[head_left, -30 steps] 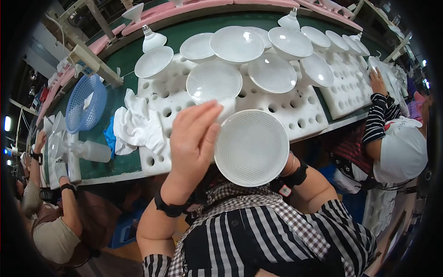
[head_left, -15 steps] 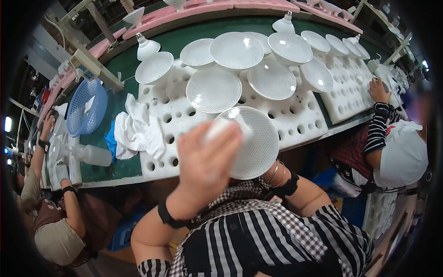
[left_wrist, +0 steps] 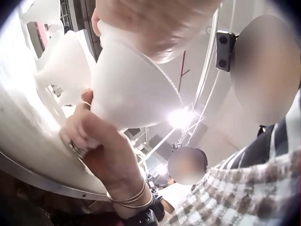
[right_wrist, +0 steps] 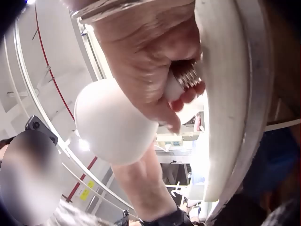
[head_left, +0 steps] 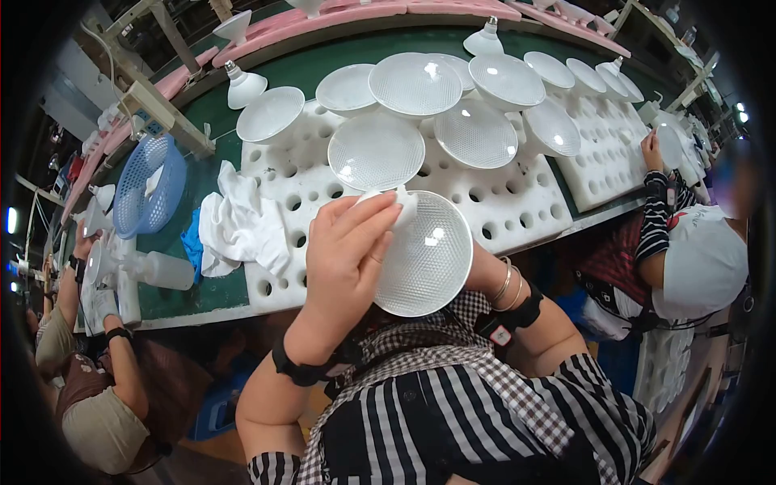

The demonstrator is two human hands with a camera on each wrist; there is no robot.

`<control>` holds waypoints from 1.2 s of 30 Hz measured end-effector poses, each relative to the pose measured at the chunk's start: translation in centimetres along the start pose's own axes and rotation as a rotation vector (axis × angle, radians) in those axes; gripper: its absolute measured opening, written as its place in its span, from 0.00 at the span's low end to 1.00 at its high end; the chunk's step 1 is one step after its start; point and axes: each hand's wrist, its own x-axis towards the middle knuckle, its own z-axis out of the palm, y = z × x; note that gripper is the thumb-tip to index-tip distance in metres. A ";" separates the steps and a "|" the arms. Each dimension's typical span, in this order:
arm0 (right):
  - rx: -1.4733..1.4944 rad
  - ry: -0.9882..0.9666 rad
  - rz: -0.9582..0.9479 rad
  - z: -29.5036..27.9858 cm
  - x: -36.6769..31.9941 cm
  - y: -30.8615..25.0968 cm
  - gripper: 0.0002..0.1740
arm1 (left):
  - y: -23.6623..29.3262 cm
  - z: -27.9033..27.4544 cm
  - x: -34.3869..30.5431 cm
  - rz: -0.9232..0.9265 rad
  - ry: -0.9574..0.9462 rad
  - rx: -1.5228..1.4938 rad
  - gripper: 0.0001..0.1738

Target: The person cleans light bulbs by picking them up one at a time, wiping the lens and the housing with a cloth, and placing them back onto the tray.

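Note:
A white reflector bulb [head_left: 428,263] with a textured round face is held up in front of the torso. My right hand [head_left: 485,271], mostly behind it in the head view, grips its narrow neck near the metal screw base [right_wrist: 189,79]. On the left rim, my left hand [head_left: 343,255] holds a white cloth [head_left: 410,208] with bent fingers. In the left wrist view the bulb's smooth white cone [left_wrist: 129,87] lies between the two hands. Just beyond, more reflector bulbs [head_left: 377,152] stand face up in a white foam block [head_left: 517,198] with round holes.
White crumpled fabric [head_left: 242,222], a blue basket [head_left: 121,214] and a pale bottle [head_left: 166,269] lie left on the green table [head_left: 186,301]. A second foam block [head_left: 602,174] is at right. Other people work at left [head_left: 101,412] and right [head_left: 703,263].
My left hand came from beside the bulb, passed over its face with the cloth, and is now at the left rim. The bulb has shifted slightly left in my right hand.

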 end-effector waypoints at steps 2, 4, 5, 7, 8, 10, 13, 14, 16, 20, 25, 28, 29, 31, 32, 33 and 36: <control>-0.323 0.024 -0.077 0.6 0.1 -1.5 0.23 | -0.5 -0.1 -0.1 -0.058 0.037 -0.046 0.17; -0.250 0.091 -0.052 0.9 0.1 -0.3 0.23 | 1.4 -0.5 -1.0 0.033 -0.017 0.026 0.16; -0.172 0.161 -0.025 1.1 0.2 0.9 0.22 | 2.6 -0.7 -1.5 0.124 -0.077 0.098 0.15; 0.637 0.214 0.399 1.6 -0.1 3.8 0.18 | 5.2 -1.4 -1.8 0.251 -0.191 0.078 0.16; 0.304 0.150 0.208 1.5 -0.1 4.3 0.18 | 4.2 -1.1 -1.2 0.273 -0.161 0.089 0.16; 0.092 0.172 0.000 1.9 0.0 2.6 0.20 | 1.3 -0.5 0.6 0.111 -0.050 0.109 0.15; 0.018 0.198 -0.010 2.0 0.1 2.9 0.21 | -0.1 0.0 0.4 0.017 0.024 0.102 0.19; 0.154 0.241 -0.036 2.4 0.2 4.3 0.21 | 1.3 -0.1 -0.3 0.072 -0.010 0.106 0.19; 0.494 0.248 0.205 2.1 -0.3 3.2 0.21 | 4.6 -0.5 -1.5 0.199 -0.134 0.055 0.20; 0.431 0.145 0.332 1.3 -0.7 5.6 0.20 | 0.4 0.0 0.3 0.067 0.027 0.166 0.18; 0.485 0.243 0.365 1.4 -0.6 7.2 0.22 | 3.7 -0.7 -2.1 0.129 -0.079 0.138 0.20; 0.680 0.241 0.394 1.6 -1.2 6.1 0.22 | 3.5 -0.6 -1.6 0.143 -0.074 0.148 0.21; 0.378 0.169 0.291 1.5 -1.0 6.8 0.23 | 2.0 -0.5 -0.8 0.119 -0.039 0.174 0.21; 0.330 0.172 0.266 1.6 -0.8 6.7 0.21 | 0.6 -0.4 -0.4 0.055 0.009 0.149 0.22; 0.468 0.236 0.331 2.0 -0.7 6.1 0.20 | 1.2 -0.5 -0.7 0.051 0.009 0.181 0.19; 0.611 0.302 0.394 2.2 -0.5 5.8 0.19 | 1.9 -0.6 -1.0 0.049 0.005 0.214 0.16; 0.511 0.202 0.388 1.6 -0.7 7.7 0.20 | 4.8 -0.6 -2.1 0.147 -0.073 0.112 0.17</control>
